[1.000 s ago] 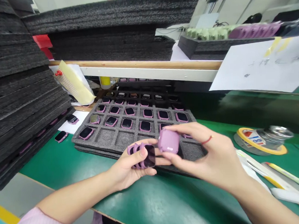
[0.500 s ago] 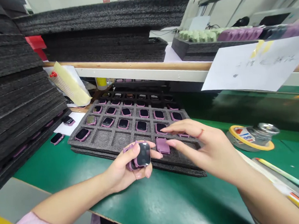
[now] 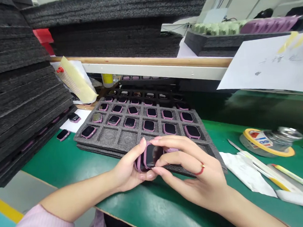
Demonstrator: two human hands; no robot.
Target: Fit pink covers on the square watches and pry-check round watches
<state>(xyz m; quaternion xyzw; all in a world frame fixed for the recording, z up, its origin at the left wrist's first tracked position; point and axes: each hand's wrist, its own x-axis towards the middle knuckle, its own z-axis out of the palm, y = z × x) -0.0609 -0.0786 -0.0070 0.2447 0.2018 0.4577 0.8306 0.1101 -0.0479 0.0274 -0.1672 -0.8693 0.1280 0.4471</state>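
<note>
My left hand [image 3: 128,172] is closed around purple-framed smartwatch bodies without straps. The front smartwatch [image 3: 151,155] faces me with its black screen, and at least one more purple frame shows behind it. Against the right side of that watch press the fingertips of my right hand [image 3: 197,169], pinching its lower corner. Just beyond my hands lies a grey foam tray [image 3: 104,147] with square compartments, many holding purple watches such as the watch [image 3: 192,131] at its right. Behind my right fingers a purple piece [image 3: 171,149] in the tray is mostly hidden.
Two watches, the nearer watch [image 3: 63,135] among them, lie left of the tray. Tall foam stacks [image 3: 12,85] rise at the left. A shelf edge [image 3: 150,68] crosses above the tray. At the right are a glass bottle [image 3: 270,139], a white tissue [image 3: 249,172] and pens.
My right hand has moved left from above the tray onto the front watch in my left hand. That watch has tilted slightly. The view has shifted a little.
</note>
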